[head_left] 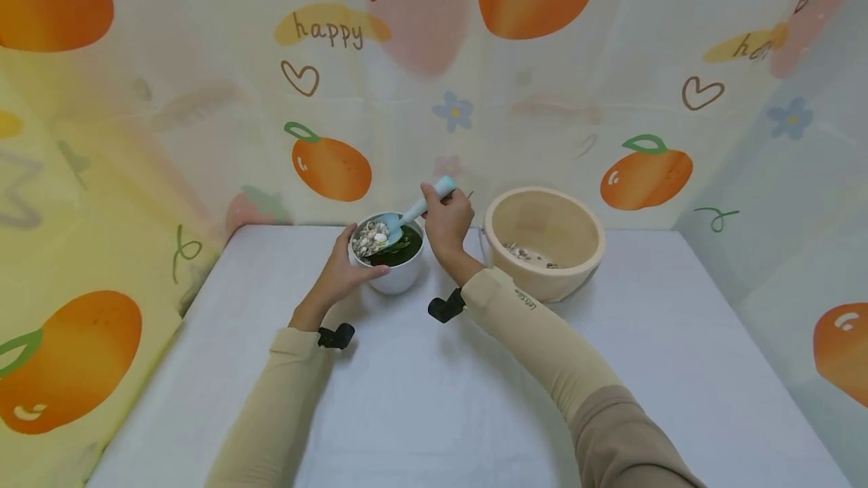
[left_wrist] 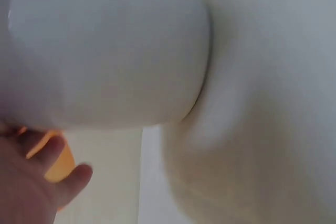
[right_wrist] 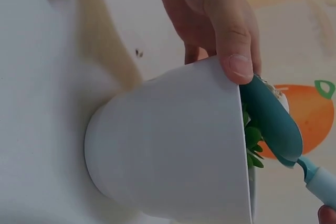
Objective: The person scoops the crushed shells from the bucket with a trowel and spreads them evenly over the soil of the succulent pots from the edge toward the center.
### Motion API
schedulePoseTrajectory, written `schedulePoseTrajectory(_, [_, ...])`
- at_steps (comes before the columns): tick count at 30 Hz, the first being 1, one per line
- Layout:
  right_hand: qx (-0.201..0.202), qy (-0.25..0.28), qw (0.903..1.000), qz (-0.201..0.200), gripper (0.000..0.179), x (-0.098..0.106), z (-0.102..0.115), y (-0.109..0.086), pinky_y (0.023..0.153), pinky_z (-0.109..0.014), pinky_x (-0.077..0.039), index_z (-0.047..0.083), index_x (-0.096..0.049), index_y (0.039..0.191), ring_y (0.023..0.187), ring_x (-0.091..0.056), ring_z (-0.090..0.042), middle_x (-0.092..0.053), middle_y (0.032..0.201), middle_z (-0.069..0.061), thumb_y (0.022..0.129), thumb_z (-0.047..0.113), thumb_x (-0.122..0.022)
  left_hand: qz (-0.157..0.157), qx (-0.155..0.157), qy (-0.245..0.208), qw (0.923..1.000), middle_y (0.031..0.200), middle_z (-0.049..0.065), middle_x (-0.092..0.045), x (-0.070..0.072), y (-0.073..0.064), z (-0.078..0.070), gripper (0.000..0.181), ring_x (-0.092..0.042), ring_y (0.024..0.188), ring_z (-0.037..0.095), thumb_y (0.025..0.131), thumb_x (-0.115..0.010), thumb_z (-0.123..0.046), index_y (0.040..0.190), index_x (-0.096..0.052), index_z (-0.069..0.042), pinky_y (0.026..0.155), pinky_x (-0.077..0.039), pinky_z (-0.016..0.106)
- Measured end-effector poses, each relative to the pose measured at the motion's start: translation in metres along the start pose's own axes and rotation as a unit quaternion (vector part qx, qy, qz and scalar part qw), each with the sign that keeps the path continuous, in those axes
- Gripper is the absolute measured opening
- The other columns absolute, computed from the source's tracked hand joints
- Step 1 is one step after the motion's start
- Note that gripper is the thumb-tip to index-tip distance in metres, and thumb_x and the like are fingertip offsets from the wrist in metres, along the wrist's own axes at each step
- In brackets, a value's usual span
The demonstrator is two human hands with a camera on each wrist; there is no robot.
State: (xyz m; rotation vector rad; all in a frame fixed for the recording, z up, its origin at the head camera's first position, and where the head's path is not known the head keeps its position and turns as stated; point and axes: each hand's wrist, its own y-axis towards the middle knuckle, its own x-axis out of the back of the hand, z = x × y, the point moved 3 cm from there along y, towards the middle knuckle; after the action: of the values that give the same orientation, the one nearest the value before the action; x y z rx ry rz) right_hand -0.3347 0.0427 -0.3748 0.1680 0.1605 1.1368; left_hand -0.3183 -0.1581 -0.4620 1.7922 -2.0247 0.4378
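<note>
A white flowerpot (head_left: 398, 279) stands upright near the table's far edge, with a green succulent (right_wrist: 253, 137) inside. My left hand (head_left: 344, 271) holds the pot from its left side, thumb across the front near the rim. Whitish pebbles (head_left: 368, 241) show at the left of the pot's mouth. My right hand (head_left: 449, 224) grips the pale blue handle of a small trowel (head_left: 411, 214). The trowel's teal blade (right_wrist: 273, 121) lies tilted over the pot's opening, close to the left thumb in the right wrist view. In the left wrist view, the pot's smooth wall (left_wrist: 110, 56) fills much of the picture.
A wide beige planter (head_left: 579, 273) stands right of the white pot, with some pebbles (head_left: 522, 252) on its bottom. Small dark specks (right_wrist: 139, 53) lie on the white tabletop (head_left: 420, 413). A fruit-patterned cloth (head_left: 407, 111) hangs behind the table.
</note>
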Motion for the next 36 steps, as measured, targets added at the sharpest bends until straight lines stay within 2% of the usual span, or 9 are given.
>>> schedulePoseTrajectory(6, [0.018, -0.001, 0.9998, 0.003, 0.027, -0.002, 0.0, -0.002, 0.06, -0.026, -0.058, -0.001, -0.063, 0.086, 0.071, -0.068, -0.036, -0.063, 0.07, -0.014, 0.09, 0.025, -0.071, 0.051, 0.003, -0.011, 0.9986, 0.162, 0.018, -0.015, 0.006, 0.011, 0.007, 0.114, -0.017, 0.148, 0.038, 0.077, -0.082, -0.03, 0.157, -0.002, -0.018, 0.118, -0.016, 0.062])
schedulePoseTrajectory(10, [0.023, -0.003, 0.9997, 0.011, 0.029, -0.002, -0.001, -0.003, 0.06, -0.025, -0.058, -0.001, -0.063, 0.088, 0.07, -0.068, -0.034, -0.063, 0.071, -0.013, 0.09, 0.027, -0.071, 0.051, 0.01, -0.022, 0.9984, 0.161, 0.018, -0.017, 0.005, 0.01, 0.008, 0.114, -0.019, 0.148, 0.038, 0.076, -0.083, -0.03, 0.157, -0.003, -0.018, 0.117, -0.017, 0.063])
schedulePoseTrajectory(15, [0.029, -0.006, 0.9995, 0.009, 0.029, -0.001, 0.0, -0.003, 0.059, -0.024, -0.057, -0.001, -0.063, 0.087, 0.069, -0.068, -0.035, -0.064, 0.071, -0.015, 0.09, 0.027, -0.071, 0.03, 0.005, -0.016, 0.9994, 0.16, 0.018, -0.021, 0.003, 0.007, 0.005, 0.115, -0.024, 0.146, 0.037, 0.075, -0.084, -0.034, 0.157, -0.005, -0.016, 0.117, -0.021, 0.062])
schedulePoseTrajectory(19, [0.032, -0.006, 0.9995, 0.008, 0.028, 0.001, 0.001, -0.003, 0.057, -0.022, -0.055, -0.001, -0.062, 0.086, 0.068, -0.069, -0.036, -0.064, 0.07, -0.015, 0.09, 0.026, -0.07, -0.001, 0.002, 0.001, 1.0, 0.158, 0.017, -0.025, -0.001, 0.003, 0.004, 0.115, -0.028, 0.144, 0.036, 0.073, -0.084, -0.037, 0.156, -0.009, -0.013, 0.116, -0.024, 0.06])
schedulePoseTrajectory(24, [0.039, -0.008, 0.9992, 0.006, 0.028, 0.001, 0.003, -0.003, 0.057, -0.02, -0.053, -0.001, -0.062, 0.087, 0.069, -0.068, -0.039, -0.063, 0.069, -0.014, 0.091, 0.025, -0.07, -0.044, -0.012, 0.012, 0.9989, 0.157, 0.019, -0.026, -0.006, -0.005, 0.001, 0.115, -0.027, 0.144, 0.037, 0.072, -0.084, -0.04, 0.155, -0.012, -0.006, 0.116, -0.024, 0.06])
schedulePoseTrajectory(27, [0.047, -0.017, 0.9987, 0.006, 0.029, -0.001, 0.004, -0.005, 0.058, -0.021, -0.054, -0.002, -0.062, 0.087, 0.069, -0.068, -0.038, -0.063, 0.069, -0.014, 0.091, 0.026, -0.07, -0.054, -0.02, 0.02, 0.9982, 0.156, 0.02, -0.027, -0.006, -0.007, -0.001, 0.116, -0.027, 0.144, 0.037, 0.071, -0.084, -0.041, 0.154, -0.014, -0.003, 0.116, -0.025, 0.06])
schedulePoseTrajectory(30, [0.054, -0.02, 0.9983, 0.008, 0.031, -0.002, 0.004, -0.006, 0.059, -0.023, -0.055, -0.002, -0.062, 0.087, 0.069, -0.069, -0.038, -0.063, 0.07, -0.015, 0.091, 0.027, -0.069, -0.044, -0.022, 0.034, 0.9982, 0.155, 0.021, -0.028, -0.003, -0.008, -0.001, 0.115, -0.028, 0.143, 0.038, 0.071, -0.084, -0.042, 0.154, -0.015, -0.002, 0.115, -0.026, 0.06])
schedulePoseTrajectory(36, [0.045, -0.014, 0.9988, 0.007, 0.032, 0.001, 0.0, -0.008, 0.061, -0.024, -0.057, -0.002, -0.062, 0.089, 0.068, -0.068, -0.034, -0.063, 0.072, -0.014, 0.091, 0.029, -0.069, 0.024, -0.016, 0.03, 0.9991, 0.16, 0.021, -0.017, 0.004, 0.001, 0.0, 0.118, -0.021, 0.147, 0.039, 0.074, -0.084, -0.037, 0.157, -0.005, -0.008, 0.116, -0.021, 0.063])
